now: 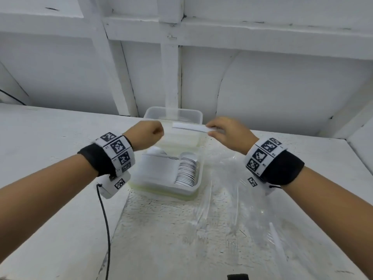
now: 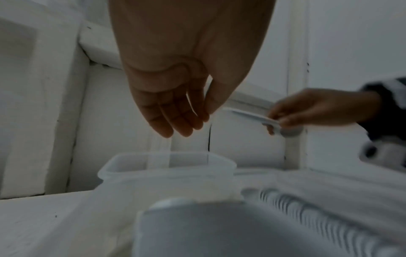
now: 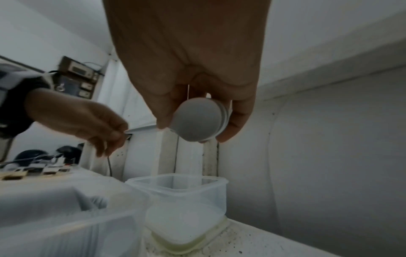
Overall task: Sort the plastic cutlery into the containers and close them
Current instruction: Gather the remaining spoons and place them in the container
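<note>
My right hand (image 1: pixel 217 130) pinches a small stack of white plastic spoons (image 1: pixel 191 127) by their bowls (image 3: pixel 197 120), with the handles pointing left, above the two containers. My left hand (image 1: pixel 155 131) hovers just off the handle ends. Its fingers (image 2: pixel 182 120) hang relaxed and hold nothing. The near clear container (image 1: pixel 198 183) holds a long row of stacked white spoons (image 1: pixel 186 170) and more white cutlery on its left side. The far clear container (image 1: pixel 149 113) stands open behind it and looks empty.
Crinkled clear plastic film (image 1: pixel 232 199) covers the white table to the right of the containers. A black cable (image 1: pixel 105 219) runs from my left wrist down the table. A white panelled wall (image 1: pixel 262 87) stands close behind the far container.
</note>
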Demonstrator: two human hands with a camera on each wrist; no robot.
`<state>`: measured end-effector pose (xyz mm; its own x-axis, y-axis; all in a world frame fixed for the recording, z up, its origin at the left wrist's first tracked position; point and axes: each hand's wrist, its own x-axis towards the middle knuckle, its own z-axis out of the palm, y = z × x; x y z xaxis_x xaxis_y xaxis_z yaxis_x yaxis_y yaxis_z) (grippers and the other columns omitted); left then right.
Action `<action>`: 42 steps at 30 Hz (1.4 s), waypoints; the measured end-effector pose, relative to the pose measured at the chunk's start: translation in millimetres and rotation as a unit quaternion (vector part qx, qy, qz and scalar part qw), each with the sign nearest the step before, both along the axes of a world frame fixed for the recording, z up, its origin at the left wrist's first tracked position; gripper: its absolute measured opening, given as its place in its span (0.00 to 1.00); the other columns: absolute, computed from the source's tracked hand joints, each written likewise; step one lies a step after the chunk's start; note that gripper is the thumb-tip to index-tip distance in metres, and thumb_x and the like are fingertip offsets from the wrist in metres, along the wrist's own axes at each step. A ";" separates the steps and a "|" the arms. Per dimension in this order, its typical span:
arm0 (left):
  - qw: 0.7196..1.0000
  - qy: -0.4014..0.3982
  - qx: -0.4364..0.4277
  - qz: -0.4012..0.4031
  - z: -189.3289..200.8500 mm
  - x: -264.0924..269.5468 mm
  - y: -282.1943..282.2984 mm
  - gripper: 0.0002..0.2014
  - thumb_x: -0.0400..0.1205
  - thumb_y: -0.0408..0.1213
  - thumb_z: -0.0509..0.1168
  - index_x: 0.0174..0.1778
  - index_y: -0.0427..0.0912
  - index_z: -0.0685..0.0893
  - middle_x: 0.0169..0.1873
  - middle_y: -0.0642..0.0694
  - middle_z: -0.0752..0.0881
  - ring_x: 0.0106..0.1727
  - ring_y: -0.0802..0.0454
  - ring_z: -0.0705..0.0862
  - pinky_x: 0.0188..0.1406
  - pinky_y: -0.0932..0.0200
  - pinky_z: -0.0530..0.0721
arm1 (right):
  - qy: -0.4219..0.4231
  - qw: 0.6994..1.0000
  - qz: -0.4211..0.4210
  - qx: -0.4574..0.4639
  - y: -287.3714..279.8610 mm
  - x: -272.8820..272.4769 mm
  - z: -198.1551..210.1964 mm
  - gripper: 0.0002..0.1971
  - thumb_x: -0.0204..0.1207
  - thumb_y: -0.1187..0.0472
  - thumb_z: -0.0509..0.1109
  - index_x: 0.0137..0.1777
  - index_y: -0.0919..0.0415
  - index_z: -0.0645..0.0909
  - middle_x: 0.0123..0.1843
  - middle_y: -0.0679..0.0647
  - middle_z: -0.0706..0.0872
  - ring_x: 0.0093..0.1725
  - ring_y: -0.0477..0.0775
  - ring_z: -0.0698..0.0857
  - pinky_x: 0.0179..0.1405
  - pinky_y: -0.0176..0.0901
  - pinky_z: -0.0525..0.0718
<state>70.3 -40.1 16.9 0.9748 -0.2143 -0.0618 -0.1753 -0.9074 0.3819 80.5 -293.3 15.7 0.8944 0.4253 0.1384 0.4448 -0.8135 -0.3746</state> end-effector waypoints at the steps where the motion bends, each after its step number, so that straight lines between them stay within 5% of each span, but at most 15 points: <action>1: 0.998 0.019 0.042 -0.036 -7.0 1.2 -1.3 0.13 0.84 0.34 0.56 0.57 0.37 0.83 0.55 0.41 0.84 0.54 0.45 0.80 0.50 0.62 0.71 | 0.012 1.000 -0.017 0.019 2.4 3.4 -0.7 0.15 0.80 0.58 0.65 0.65 0.61 0.80 0.63 0.54 0.83 0.63 0.54 0.80 0.60 0.40 0.72; 5: 0.975 0.103 0.155 -0.121 -30.5 1.9 -7.6 0.16 0.85 0.37 0.55 0.66 0.41 0.82 0.61 0.40 0.80 0.63 0.43 0.78 0.64 0.56 0.73 | 0.041 0.997 -0.036 0.056 15.9 7.7 -7.7 0.16 0.79 0.58 0.66 0.65 0.61 0.81 0.63 0.53 0.84 0.63 0.50 0.80 0.60 0.34 0.71; 8: 0.969 0.106 0.172 -0.145 -37.6 2.5 -6.5 0.15 0.85 0.39 0.55 0.62 0.45 0.84 0.59 0.44 0.81 0.61 0.44 0.79 0.62 0.50 0.77 | 0.060 0.995 -0.034 0.075 28.9 6.3 -13.3 0.15 0.79 0.57 0.67 0.64 0.60 0.81 0.63 0.51 0.84 0.63 0.49 0.80 0.62 0.36 0.73; 12: 0.975 0.097 0.138 -0.143 -35.6 3.0 -5.8 0.13 0.83 0.36 0.59 0.58 0.43 0.85 0.58 0.46 0.84 0.59 0.47 0.80 0.60 0.58 0.76 | 0.066 0.991 -0.046 0.105 46.3 6.8 -21.7 0.14 0.76 0.55 0.69 0.60 0.56 0.84 0.59 0.49 0.87 0.63 0.52 0.80 0.67 0.49 0.76; 15: 0.978 0.089 0.121 -0.143 -36.3 2.2 -5.2 0.13 0.83 0.36 0.59 0.59 0.43 0.85 0.58 0.49 0.85 0.59 0.50 0.80 0.53 0.67 0.70 | 0.062 0.994 -0.037 0.083 61.2 1.6 -24.7 0.15 0.76 0.55 0.69 0.61 0.55 0.83 0.59 0.48 0.87 0.63 0.51 0.80 0.64 0.48 0.77; 18: 0.976 0.092 0.116 -0.160 -33.9 -1.0 -4.5 0.12 0.83 0.35 0.58 0.53 0.43 0.87 0.47 0.50 0.85 0.50 0.50 0.80 0.47 0.66 0.69 | 0.049 0.998 -0.016 0.024 76.8 -6.6 -28.5 0.15 0.78 0.53 0.67 0.63 0.54 0.80 0.59 0.49 0.85 0.63 0.52 0.77 0.60 0.48 0.78; 21: 0.973 0.095 0.112 -0.181 -33.5 -3.8 0.8 0.11 0.82 0.32 0.57 0.38 0.38 0.83 0.34 0.47 0.84 0.39 0.46 0.78 0.44 0.53 0.77 | 0.016 0.998 0.001 -0.065 88.4 -13.9 -35.2 0.15 0.81 0.53 0.62 0.65 0.54 0.77 0.62 0.51 0.81 0.62 0.55 0.75 0.55 0.48 0.77; 24: 0.971 0.098 0.118 -0.185 -31.1 -7.6 5.8 0.13 0.83 0.34 0.56 0.48 0.38 0.87 0.45 0.44 0.89 0.47 0.44 0.84 0.54 0.48 0.79 | -0.020 0.989 0.016 -0.148 92.8 -18.3 -40.1 0.14 0.83 0.54 0.58 0.64 0.55 0.75 0.62 0.52 0.80 0.63 0.56 0.75 0.52 0.48 0.74; 30: 0.975 0.094 0.094 -0.178 -26.2 -15.2 10.5 0.16 0.83 0.35 0.57 0.63 0.46 0.85 0.58 0.52 0.87 0.59 0.51 0.83 0.60 0.63 0.75 | -0.018 0.979 0.031 -0.203 93.6 -19.9 -47.0 0.13 0.83 0.56 0.57 0.59 0.56 0.80 0.57 0.51 0.84 0.61 0.57 0.75 0.49 0.47 0.68; 33: 0.988 0.069 0.037 -0.134 -19.4 -15.5 15.0 0.14 0.83 0.36 0.60 0.62 0.44 0.86 0.58 0.52 0.87 0.59 0.55 0.83 0.53 0.71 0.70 | 0.010 0.978 0.020 -0.208 94.5 -14.2 -48.2 0.12 0.82 0.59 0.58 0.57 0.56 0.82 0.54 0.52 0.86 0.58 0.57 0.79 0.45 0.45 0.70; 37: 1.000 0.020 -0.017 -0.002 -10.2 -7.5 32.6 0.12 0.83 0.38 0.60 0.57 0.42 0.86 0.52 0.48 0.87 0.51 0.54 0.80 0.49 0.65 0.70 | 0.075 0.979 0.006 -0.192 99.1 -8.0 -49.2 0.10 0.80 0.64 0.61 0.54 0.61 0.84 0.50 0.56 0.86 0.49 0.59 0.84 0.37 0.41 0.75; 42: 0.989 0.034 -0.017 0.142 -22.4 0.7 57.5 0.16 0.84 0.38 0.59 0.67 0.38 0.77 0.59 0.38 0.84 0.52 0.43 0.81 0.55 0.55 0.75 | 0.116 0.978 0.001 -0.171 103.0 -5.3 -51.7 0.10 0.80 0.67 0.59 0.37 0.65 0.77 0.39 0.57 0.80 0.41 0.59 0.81 0.35 0.42 0.74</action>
